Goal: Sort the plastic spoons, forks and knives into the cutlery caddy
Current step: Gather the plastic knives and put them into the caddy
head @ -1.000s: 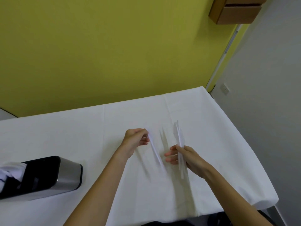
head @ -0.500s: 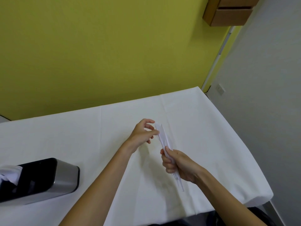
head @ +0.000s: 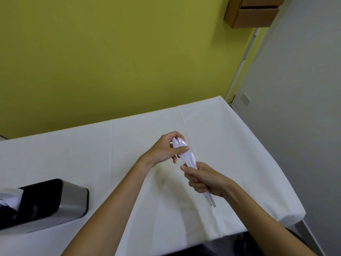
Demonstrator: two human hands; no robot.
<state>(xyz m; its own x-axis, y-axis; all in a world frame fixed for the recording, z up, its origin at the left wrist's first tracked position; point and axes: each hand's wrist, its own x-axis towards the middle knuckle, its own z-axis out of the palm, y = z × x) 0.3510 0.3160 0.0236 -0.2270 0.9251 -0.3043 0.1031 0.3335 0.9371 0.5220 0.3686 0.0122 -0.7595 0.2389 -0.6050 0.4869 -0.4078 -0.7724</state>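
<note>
A small bundle of white plastic cutlery [head: 188, 157] is held above the white-covered table [head: 230, 145], its heads pointing away from me. My right hand [head: 206, 180] is closed around the handles, whose ends stick out below the fist. My left hand [head: 168, 149] pinches the head end between thumb and fingers. Which pieces are in the bundle is hard to tell; a rounded head shows. The cutlery caddy [head: 48, 202], a steel box with a black inside, lies at the left edge, with white cutlery [head: 9, 198] showing in it.
A yellow wall stands behind the table. A cardboard box [head: 252, 12] hangs at the top right. The table's right edge and near corner [head: 295, 215] drop off beside a grey wall with a socket [head: 246, 98].
My hands have come together. The piece in my left hand has joined those in my right hand into one bundle, which both hands now grip.
</note>
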